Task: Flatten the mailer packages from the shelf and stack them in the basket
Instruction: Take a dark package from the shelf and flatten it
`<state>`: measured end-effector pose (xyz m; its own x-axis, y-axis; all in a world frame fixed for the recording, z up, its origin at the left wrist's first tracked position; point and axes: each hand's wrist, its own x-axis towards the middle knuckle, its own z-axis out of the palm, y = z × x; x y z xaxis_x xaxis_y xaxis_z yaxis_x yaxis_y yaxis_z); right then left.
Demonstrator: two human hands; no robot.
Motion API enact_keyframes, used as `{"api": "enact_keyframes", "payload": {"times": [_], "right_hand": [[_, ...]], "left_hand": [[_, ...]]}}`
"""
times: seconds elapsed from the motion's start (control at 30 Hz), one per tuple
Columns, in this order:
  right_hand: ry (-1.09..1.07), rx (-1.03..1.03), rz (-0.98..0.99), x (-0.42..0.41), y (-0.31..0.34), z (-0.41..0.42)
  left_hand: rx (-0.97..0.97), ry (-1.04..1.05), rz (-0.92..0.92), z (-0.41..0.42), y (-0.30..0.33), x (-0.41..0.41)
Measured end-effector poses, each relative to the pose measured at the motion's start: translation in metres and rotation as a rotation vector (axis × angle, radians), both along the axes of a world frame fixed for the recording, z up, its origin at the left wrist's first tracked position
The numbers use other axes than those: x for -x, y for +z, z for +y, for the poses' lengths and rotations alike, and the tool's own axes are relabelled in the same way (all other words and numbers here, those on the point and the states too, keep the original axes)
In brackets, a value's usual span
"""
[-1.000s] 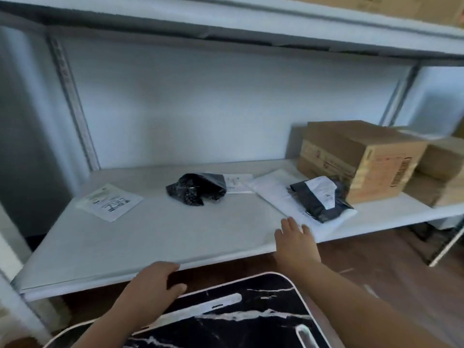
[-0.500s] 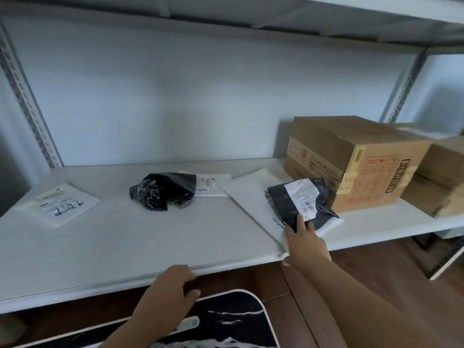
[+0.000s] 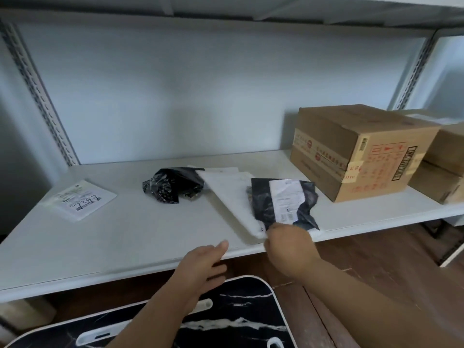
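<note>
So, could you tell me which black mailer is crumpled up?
The black mailer lying mid-shelf, clear of both hands; the other black one, at the right hand, lies flatter.

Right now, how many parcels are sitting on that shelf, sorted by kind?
Black plastic mailers: 2, a crumpled one and a labelled one gripped by the right hand
White mailers: 3
Cardboard boxes: 3
Total: 8

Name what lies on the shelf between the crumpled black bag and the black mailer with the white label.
In the head view, a flat white mailer lies between the crumpled black bag and the labelled black mailer, partly under it.
</note>
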<state>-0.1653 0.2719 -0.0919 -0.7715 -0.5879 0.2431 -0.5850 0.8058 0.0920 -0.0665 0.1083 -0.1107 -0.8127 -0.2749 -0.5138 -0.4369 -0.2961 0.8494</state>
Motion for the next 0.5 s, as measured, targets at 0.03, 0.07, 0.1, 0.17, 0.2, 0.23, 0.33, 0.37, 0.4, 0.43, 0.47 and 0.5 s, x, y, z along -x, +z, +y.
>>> {"api": "enact_keyframes", "payload": {"times": [0.03,0.07,0.1,0.17,0.2,0.23,0.33,0.37,0.4,0.43,0.47,0.5], "right_hand": [[0.068,-0.016,-0.003,-0.020,0.003,-0.008],[0.137,-0.074,-0.032,-0.043,0.006,-0.016],[0.209,-0.147,-0.070,-0.062,0.005,-0.024],[0.330,-0.223,-0.212,-0.103,-0.004,-0.036],[0.389,-0.207,-0.182,-0.121,-0.001,-0.041],[0.417,-0.175,-0.155,-0.136,-0.002,-0.045],[0.426,0.153,-0.266,-0.157,-0.005,-0.052],[0.366,0.225,-0.346,-0.161,-0.004,-0.053],[0.294,0.360,-0.363,-0.160,-0.004,-0.052],[0.220,0.514,-0.257,-0.161,-0.001,-0.053],[0.138,0.644,-0.180,-0.158,-0.003,-0.053],[0.020,0.714,-0.177,-0.157,-0.006,-0.056]], "left_hand": [[-0.099,0.006,-0.011,0.005,0.003,0.000],[-0.191,0.010,-0.015,0.010,0.004,-0.003],[-0.284,0.028,0.000,0.013,0.003,-0.008],[-0.403,0.143,0.016,0.016,-0.009,-0.021],[-0.401,0.222,0.007,0.013,-0.015,-0.032],[-0.356,0.297,-0.006,0.009,-0.021,-0.045],[-0.207,0.402,-0.007,-0.011,-0.027,-0.088],[-0.187,0.402,0.011,-0.020,-0.026,-0.106],[-0.174,0.386,0.021,-0.026,-0.026,-0.121],[-0.165,0.380,0.020,-0.035,-0.026,-0.139],[-0.162,0.379,0.014,-0.044,-0.027,-0.156],[-0.158,0.381,0.010,-0.055,-0.029,-0.174]]}}
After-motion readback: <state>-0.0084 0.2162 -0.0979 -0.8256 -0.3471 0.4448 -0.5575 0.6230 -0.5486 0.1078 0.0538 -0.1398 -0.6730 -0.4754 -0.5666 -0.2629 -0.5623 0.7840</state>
